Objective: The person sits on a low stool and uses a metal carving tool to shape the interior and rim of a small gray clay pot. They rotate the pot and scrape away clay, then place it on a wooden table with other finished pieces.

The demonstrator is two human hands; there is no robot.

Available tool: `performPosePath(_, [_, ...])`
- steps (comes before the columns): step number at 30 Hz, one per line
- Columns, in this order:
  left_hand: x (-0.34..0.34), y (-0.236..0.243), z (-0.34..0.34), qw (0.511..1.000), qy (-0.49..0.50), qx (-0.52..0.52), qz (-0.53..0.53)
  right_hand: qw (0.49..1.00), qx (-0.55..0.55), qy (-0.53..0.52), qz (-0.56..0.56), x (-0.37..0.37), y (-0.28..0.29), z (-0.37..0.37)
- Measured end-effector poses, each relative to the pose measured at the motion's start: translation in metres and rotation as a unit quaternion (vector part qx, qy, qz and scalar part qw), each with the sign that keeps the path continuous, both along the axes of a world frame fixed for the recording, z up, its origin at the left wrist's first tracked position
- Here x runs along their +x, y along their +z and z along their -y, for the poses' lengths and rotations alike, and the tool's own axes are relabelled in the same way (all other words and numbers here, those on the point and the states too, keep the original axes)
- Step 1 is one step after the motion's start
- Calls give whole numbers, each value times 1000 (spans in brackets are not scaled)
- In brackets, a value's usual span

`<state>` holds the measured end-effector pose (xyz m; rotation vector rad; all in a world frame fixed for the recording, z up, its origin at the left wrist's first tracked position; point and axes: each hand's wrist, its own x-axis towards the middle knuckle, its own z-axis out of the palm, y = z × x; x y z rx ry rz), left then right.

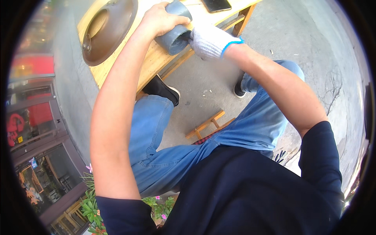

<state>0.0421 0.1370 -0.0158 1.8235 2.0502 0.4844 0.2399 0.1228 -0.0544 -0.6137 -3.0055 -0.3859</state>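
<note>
My bare left hand [158, 19] is wrapped round a grey-blue, pipe-like piece [168, 42] at the edge of the wooden table [150, 64]. The piece lies tilted, and its round open end faces my right hand. A white knit glove with a blue cuff covers my right hand [209, 41], which is closed at that opening. Something dark shows between the glove and the mouth of the pipe piece, but its kind is hidden. The gloved fingers are mostly turned away from view.
A brown round lid-like pan [117, 37] rests on the table to the left. A phone [216, 4] lies at the far edge. Below me are a small wooden stool [205, 124] and concrete floor [197, 80]. Potted flowers [92, 209] stand at lower left, beside glass doors [47, 176].
</note>
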Motion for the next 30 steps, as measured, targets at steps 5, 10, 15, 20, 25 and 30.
performPosePath(5, [1, 4, -4, 1000, -10, -18, 22, 969, -121, -113, -181, -4, -12, 8])
performPosePath(10, [-2, 0, -7, 999, -23, -20, 43, 967, -143, -103, -182, -7, -18, 9])
performPosePath(15, [-2, 3, -8, 997, -36, -37, 50, 971, -151, -92, -161, -9, -11, 2])
performPosePath(20, [-10, 8, -3, 997, -21, -28, 69, 992, 83, 56, 82, -11, -6, -12])
performPosePath(25, [13, 28, 1, 996, -58, -21, 66, 997, -49, -13, 54, -10, -15, -21])
performPosePath(30, [7, 19, 2, 996, -30, -31, 74, 991, -27, -109, -67, -8, -12, 9])
